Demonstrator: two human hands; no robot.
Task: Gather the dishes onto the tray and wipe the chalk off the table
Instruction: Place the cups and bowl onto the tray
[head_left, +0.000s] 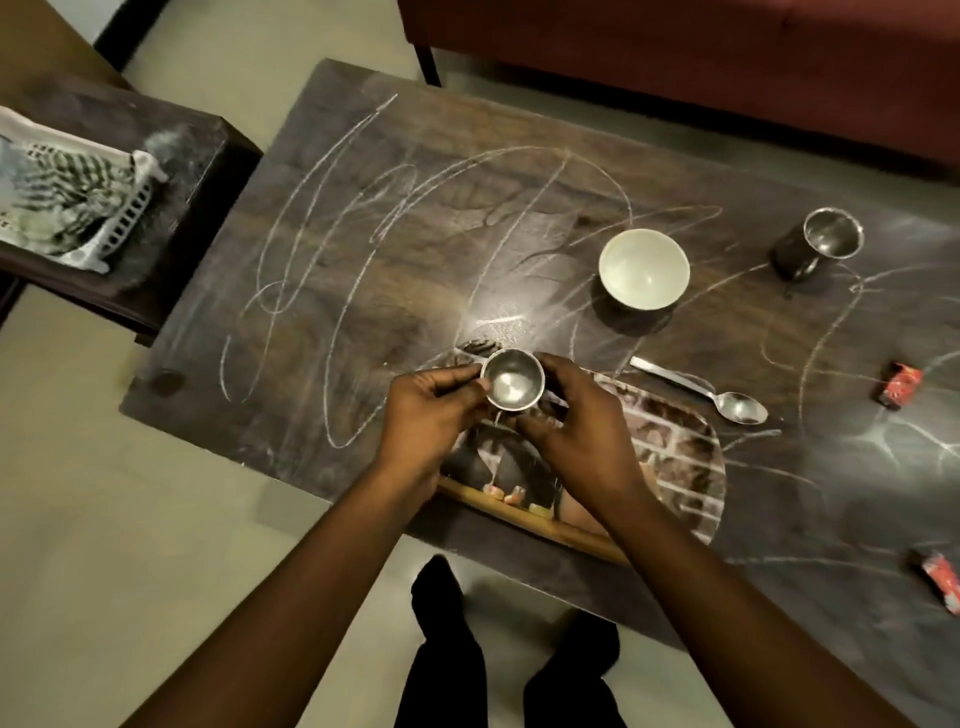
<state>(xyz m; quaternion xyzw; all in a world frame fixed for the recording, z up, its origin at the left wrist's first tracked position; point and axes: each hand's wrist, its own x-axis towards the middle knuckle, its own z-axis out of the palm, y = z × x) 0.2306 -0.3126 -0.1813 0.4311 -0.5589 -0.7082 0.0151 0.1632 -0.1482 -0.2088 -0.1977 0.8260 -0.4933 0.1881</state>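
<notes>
Single view, head-worn, wide-angle. Looks forward and steeply down from above the near long edge of the table (363, 270); the tabletop runs skewed across the frame. Close range: both forearms enter from the bottom, left hand (431, 415) and right hand (576, 431) meeting on a steel cup (513, 384) near frame centre. Wearer's legs (447, 649) bottom middle. Sofa (675, 52) along the top, side table (197, 156) far left
</notes>
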